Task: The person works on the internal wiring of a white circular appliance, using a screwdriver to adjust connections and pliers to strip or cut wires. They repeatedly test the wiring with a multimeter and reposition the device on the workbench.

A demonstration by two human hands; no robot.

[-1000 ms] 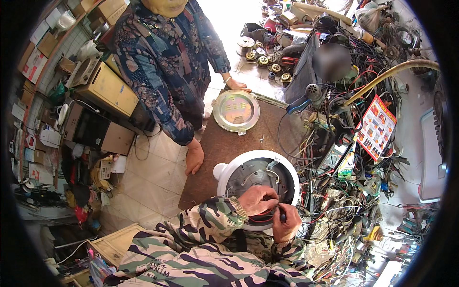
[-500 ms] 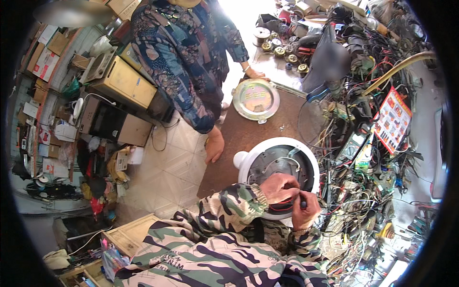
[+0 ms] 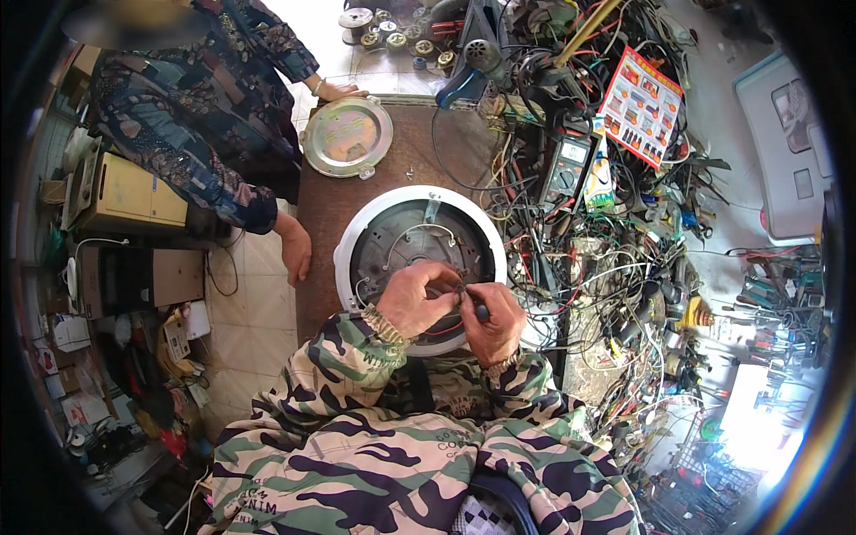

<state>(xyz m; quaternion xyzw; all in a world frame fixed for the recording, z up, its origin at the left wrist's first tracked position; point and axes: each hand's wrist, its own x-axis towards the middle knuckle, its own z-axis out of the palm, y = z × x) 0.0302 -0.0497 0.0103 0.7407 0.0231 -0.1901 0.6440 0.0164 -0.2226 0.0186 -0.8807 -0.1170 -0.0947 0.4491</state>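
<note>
A round white-rimmed appliance housing [image 3: 495, 259] with a dark metal interior, curved pale wiring and red wire sits on a brown worktop [image 3: 455, 156]. My left hand [image 3: 419, 303] is pinched over its front part, on a small piece at the fingertips that I cannot make out. My right hand [image 3: 490, 325] is closed beside it, fingertips meeting the left's, around a short black tool handle [image 3: 481, 313]; the tool's tip is hidden. A round metal plate with tabs [image 3: 348, 136] lies beyond the housing.
Another person's hand [image 3: 294, 250] rests at the worktop's left edge. To the right are tangled cables, a multimeter [image 3: 563, 174], a red-bordered card [image 3: 639, 109] and a blue tool [image 3: 461, 86]. Shelves and a yellow cabinet [image 3: 143, 192] stand left; wire spools [image 3: 357, 22] lie on the far floor.
The view has shifted, so the scene and the other person sit further left. My hands stay together over the housing, with only slight finger movement.
</note>
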